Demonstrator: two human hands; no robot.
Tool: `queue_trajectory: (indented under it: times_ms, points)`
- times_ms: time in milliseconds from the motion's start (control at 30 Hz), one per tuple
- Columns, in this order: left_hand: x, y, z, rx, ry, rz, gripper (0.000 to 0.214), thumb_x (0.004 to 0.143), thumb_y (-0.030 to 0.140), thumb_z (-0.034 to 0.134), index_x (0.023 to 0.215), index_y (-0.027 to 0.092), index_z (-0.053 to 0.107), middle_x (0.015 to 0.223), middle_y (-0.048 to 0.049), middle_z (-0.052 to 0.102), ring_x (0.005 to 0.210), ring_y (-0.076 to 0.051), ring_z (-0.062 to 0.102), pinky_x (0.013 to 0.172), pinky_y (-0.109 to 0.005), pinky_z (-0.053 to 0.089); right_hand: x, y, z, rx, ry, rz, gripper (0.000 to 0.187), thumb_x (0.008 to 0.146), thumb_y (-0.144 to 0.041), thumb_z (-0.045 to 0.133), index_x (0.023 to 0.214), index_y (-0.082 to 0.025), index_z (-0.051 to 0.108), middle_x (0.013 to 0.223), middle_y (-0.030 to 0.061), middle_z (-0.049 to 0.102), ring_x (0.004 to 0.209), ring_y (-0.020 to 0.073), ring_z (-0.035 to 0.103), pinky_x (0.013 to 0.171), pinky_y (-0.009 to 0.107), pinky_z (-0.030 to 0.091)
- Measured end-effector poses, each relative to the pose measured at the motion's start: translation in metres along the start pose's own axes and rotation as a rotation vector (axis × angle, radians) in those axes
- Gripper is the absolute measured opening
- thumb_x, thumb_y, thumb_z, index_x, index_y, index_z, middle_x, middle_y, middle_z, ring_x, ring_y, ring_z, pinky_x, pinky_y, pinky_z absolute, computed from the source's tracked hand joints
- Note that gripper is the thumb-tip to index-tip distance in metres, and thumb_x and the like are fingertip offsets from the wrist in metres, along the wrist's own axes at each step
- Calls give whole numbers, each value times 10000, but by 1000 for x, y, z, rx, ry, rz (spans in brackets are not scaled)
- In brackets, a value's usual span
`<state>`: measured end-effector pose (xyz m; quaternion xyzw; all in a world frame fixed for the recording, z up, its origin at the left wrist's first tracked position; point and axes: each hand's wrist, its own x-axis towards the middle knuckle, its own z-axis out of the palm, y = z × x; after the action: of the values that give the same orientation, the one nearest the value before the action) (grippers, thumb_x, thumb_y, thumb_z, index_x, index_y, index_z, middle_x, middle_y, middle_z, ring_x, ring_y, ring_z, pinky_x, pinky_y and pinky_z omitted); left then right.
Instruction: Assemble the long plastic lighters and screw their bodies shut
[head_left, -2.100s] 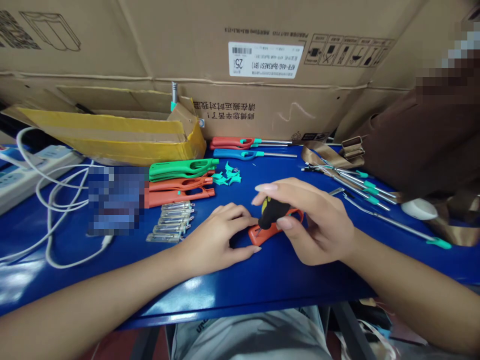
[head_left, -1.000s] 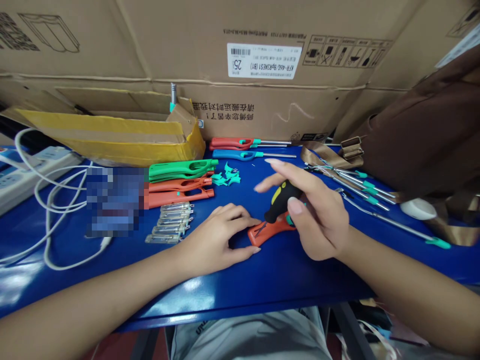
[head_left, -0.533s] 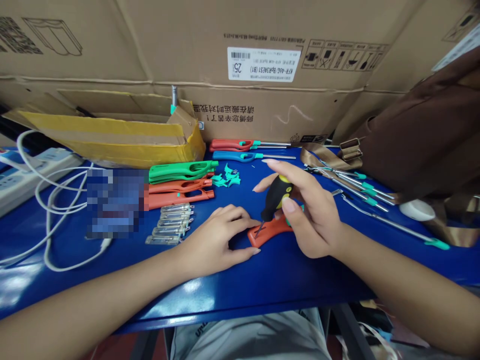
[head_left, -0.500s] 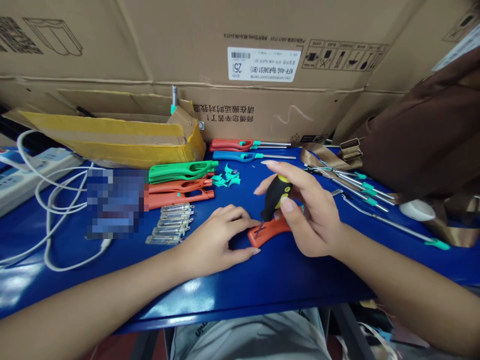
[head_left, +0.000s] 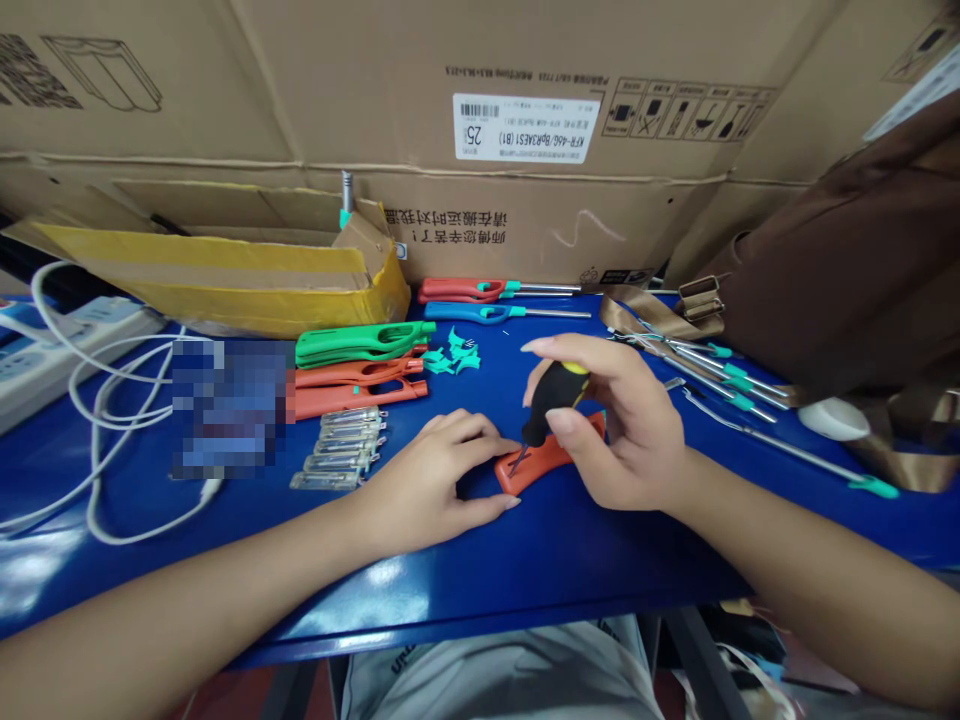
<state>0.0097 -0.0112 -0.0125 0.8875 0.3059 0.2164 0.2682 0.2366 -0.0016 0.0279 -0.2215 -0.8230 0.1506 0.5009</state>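
The right hand [head_left: 626, 430] is curled around 1 screwdriver with a stubby black and yellow handle [head_left: 553, 395], thumb and fingers wrapped on the grip and the index fingertip raised off it. The tool tilts, its thin metal shaft reaching down to the left end of 1 long orange plastic lighter casing [head_left: 551, 458]. That casing lies on the shiny blue tabletop [head_left: 450, 585] between the 2 hands, its right end running partly behind the right hand. The left hand [head_left: 435, 480] is partly open, palm down, its thumb and index finger parted around the casing's left end and pinching it from the near and far sides.

Left of the left hand lie at least 5 clear plastic tanks with metal tips [head_left: 345, 445] in 1 row. Beyond them are 2 rows of orange plastic casings [head_left: 360, 390] and 1 stack of green plastic casings [head_left: 352, 345], the stack's exact count unclear. Just right of these sits 1 pile of small teal plastic pieces [head_left: 457, 355], too overlapped to count. Farther off are 2 red lighters with metal rods [head_left: 465, 290] and 1 blue lighter with a metal rod [head_left: 472, 313].

On the right, at least 3 silver rods with teal ends [head_left: 731, 375] lie grouped, and 1 more silver rod [head_left: 795, 453] lies nearer. At the far left stands 1 yellow-taped cardboard box [head_left: 300, 290], with 1 metal nozzle [head_left: 346, 190] sticking up; 1 brown bag [head_left: 840, 260] rests at the far right
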Motion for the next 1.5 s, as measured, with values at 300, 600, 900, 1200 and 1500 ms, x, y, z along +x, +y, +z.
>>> queue_trajectory:
  times_ms: [300,600,900,1200,1500]
  points:
    - [1,1,-1,5,-10,-7,335,932,363,731,1238,239,675,1112,-56,649,1062,-236,576,960,-398,450,4,-10,-5,-42,-64,-84,434,1062,-230,397,1485,-194,490,1112,90,742,900,195,731,751,340,609]
    - [1,-1,0,-4,-10,-5,312,922,342,740,1210,236,685,1127,-60,649,1065,-237,578,971,-406,456,5,-8,-5,-93,-116,-140,408,1065,-273,425,1458,-198,506,1084,81,741,894,188,714,767,320,590]
    - [1,0,0,5,-21,-15,316,929,357,733,1223,248,691,1117,-59,660,1064,-239,591,966,-408,466,6,-7,-6,-145,-89,-158,342,1055,-325,530,1377,-217,568,971,38,767,807,162,724,704,272,588]
    - [1,-2,0,3,-13,-19,288,916,353,745,1184,259,699,1222,-70,660,1165,-268,594,1040,-442,458,7,-15,-6,-176,-84,-148,313,1036,-349,581,1325,-230,597,963,40,778,870,179,758,757,277,620]
    - [0,-2,1,7,9,-4,327,921,365,738,1216,234,687,1246,-80,669,1170,-274,601,1041,-451,461,8,-12,-4,-51,-145,-146,310,1022,-234,574,1328,-182,573,1051,61,754,958,169,728,814,287,600]
